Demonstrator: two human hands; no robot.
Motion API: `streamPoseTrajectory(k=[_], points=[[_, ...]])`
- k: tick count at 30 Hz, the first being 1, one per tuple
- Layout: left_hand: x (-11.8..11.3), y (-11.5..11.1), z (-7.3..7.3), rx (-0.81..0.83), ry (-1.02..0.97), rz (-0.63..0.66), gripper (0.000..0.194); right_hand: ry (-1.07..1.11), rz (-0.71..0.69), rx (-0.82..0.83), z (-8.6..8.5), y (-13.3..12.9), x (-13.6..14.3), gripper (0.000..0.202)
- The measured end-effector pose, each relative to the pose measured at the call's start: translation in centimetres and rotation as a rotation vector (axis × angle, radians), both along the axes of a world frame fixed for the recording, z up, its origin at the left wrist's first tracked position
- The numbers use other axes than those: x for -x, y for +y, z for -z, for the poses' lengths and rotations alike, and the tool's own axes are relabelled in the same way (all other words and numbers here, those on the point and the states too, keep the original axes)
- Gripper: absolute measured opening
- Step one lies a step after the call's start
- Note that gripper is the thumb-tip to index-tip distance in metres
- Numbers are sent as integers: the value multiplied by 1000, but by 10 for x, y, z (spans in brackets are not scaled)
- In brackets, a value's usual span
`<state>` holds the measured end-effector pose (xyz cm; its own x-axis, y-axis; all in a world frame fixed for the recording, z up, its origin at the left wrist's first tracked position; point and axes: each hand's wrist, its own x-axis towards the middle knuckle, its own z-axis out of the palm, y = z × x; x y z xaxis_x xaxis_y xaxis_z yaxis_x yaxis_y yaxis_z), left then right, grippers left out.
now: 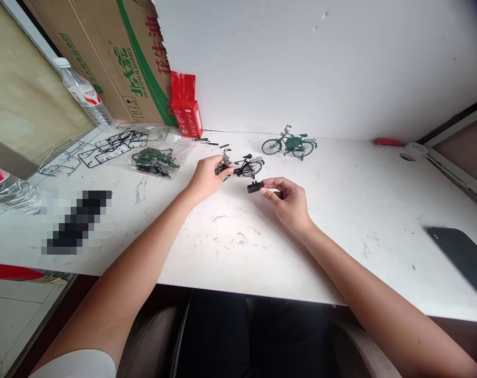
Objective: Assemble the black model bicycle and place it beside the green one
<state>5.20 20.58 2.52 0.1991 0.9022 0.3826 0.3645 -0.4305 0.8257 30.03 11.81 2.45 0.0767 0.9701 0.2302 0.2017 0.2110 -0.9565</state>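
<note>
My left hand (pixel 210 177) grips a small black model bicycle (pixel 249 167) by its front end, around the handlebar and front wheel, which the fingers partly hide. The rear wheel and saddle point to the right. Just right of it, my right hand (pixel 289 199) pinches a small black plastic part (pixel 255 187) between thumb and fingertips; it looks like a pair of joined bag-like boxes, though its exact kind is unclear. The part is held a little below the rear wheel, apart from it. Behind, a finished-looking green model bicycle (pixel 289 144) stands upright on the table.
Left lie black sprue frames (pixel 112 148) and a clear bag of green and black parts (pixel 154 160). Small loose pieces (pixel 213 143) lie near a red box (pixel 187 113). A plastic bottle (pixel 84 94), cardboard box (pixel 104 52), red tool (pixel 389 142) and dark phone-like slab (pixel 461 257) surround the workspace.
</note>
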Motion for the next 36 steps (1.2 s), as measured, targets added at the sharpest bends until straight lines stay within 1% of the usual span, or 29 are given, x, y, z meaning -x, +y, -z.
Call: streamPoseTrajectory(k=[3,8,11,16,19,23,27,29,31,33,36], points=[[-10,-9,-2,-12,-47,32,17,18,15,-11,0,0,0,50],[-23,-26,-16,13,-109,109,21,9,122,-15,-2,-1,-1,43],[-26,-31,-21,-7,-109,125,19,14,131,-36,-4,-1,-2,42],[-30,-35,-17,22,-111,174,19,-12,111,-14,-4,-1,-1,40],[-33,-37,-11,32,-90,166,19,-32,90,5,-1,-1,1,35],[-35,-36,-5,2,-52,115,24,-92,33,12,-3,-3,2,28],[-34,-32,-3,-48,-31,77,24,-270,-110,-15,-12,-5,-2,26],[-32,-30,-2,-70,-21,57,24,-393,-157,-38,-16,-5,-6,28],[-31,-29,-2,-92,-6,33,23,-510,-173,-36,-20,-4,-11,32],[-29,-29,-3,-107,13,15,22,-589,-200,1,-23,-3,-17,37],[-29,-29,-3,-120,27,-7,22,-674,-309,88,-27,-3,-22,46]])
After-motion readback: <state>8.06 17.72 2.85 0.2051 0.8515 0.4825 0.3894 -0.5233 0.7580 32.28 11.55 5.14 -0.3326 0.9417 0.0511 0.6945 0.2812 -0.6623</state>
